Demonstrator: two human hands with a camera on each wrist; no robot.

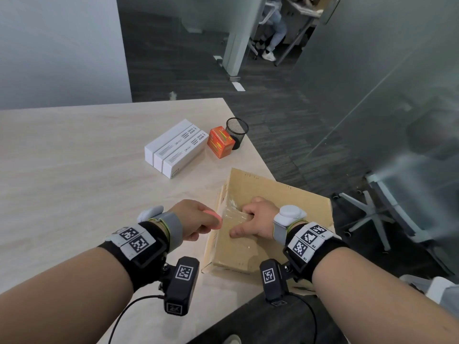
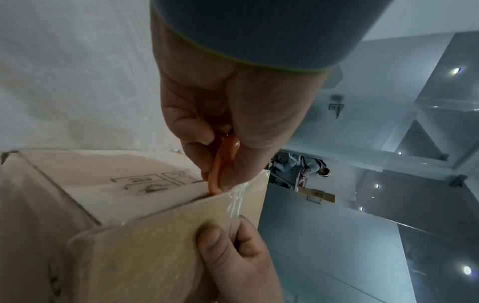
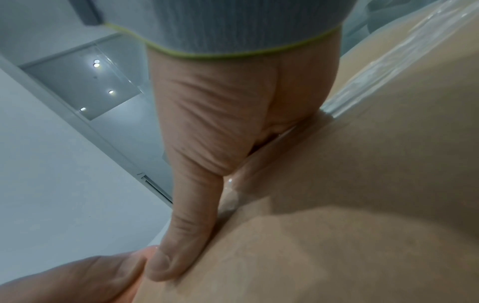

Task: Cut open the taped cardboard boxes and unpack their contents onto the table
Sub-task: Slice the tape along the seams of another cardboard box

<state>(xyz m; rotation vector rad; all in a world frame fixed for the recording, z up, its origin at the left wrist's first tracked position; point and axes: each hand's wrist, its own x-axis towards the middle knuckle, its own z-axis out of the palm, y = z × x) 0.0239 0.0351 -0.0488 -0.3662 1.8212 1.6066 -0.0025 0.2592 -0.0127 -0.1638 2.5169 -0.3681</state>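
Observation:
A brown cardboard box (image 1: 248,247) sealed with clear tape (image 2: 237,198) lies at the table's right edge, its far flap (image 1: 278,192) raised. My left hand (image 1: 196,219) pinches a small orange-pink cutter (image 1: 213,218) and holds its tip against the box's left top edge, where the tape crosses; the left wrist view shows the cutter (image 2: 220,164) meeting that edge. My right hand (image 1: 258,219) grips the near flap, with its fingers tucked into the centre gap and the thumb (image 3: 186,225) flat on top. The box's contents are hidden.
Three long white boxes (image 1: 175,148), an orange carton (image 1: 220,142) and a black mesh pen cup (image 1: 236,132) stand farther back on the pale wooden table (image 1: 74,170). An office chair (image 1: 397,207) is off the right edge. A seated person (image 1: 273,26) is far behind.

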